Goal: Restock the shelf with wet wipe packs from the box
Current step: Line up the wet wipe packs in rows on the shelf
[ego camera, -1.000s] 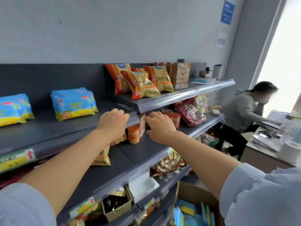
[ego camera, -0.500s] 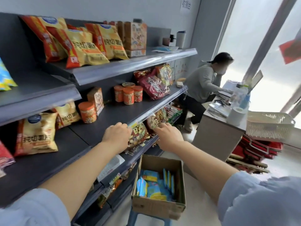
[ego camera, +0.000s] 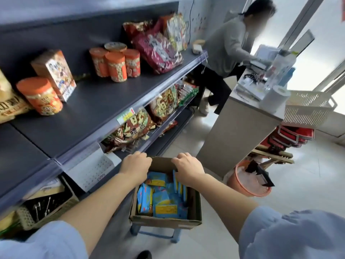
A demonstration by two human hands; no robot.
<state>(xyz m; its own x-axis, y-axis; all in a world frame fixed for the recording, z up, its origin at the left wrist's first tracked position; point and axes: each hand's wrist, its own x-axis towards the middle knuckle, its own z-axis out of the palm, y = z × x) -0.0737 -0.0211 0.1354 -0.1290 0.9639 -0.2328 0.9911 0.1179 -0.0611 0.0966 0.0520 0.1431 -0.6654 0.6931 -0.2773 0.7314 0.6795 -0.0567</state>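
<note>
Head cam, wide-angle, fwd/down over box [ego camera: 165,222], close; edges prob. warped.

Cardboard box [ego camera: 166,221], open-topped, on a blue stool [ego camera: 155,233] beside the shelf [ego camera: 89,113]; it holds blue-and-yellow wet wipe packs [ego camera: 162,199], some flat, some on edge. Left hand [ego camera: 135,166] and right hand [ego camera: 187,168] above the box's far rim, fingers curled, nothing held. On the shelf: orange-lidded jars [ego camera: 115,64], printed carton [ego camera: 54,73], red snack bags [ego camera: 158,51]. To the right: counter [ego camera: 237,128] bearing a paper roll [ego camera: 275,99]; seated person [ego camera: 229,45] behind it; white basket [ego camera: 308,107] above stacked red baskets [ego camera: 293,135]; orange bucket [ego camera: 248,186] on the floor.
</note>
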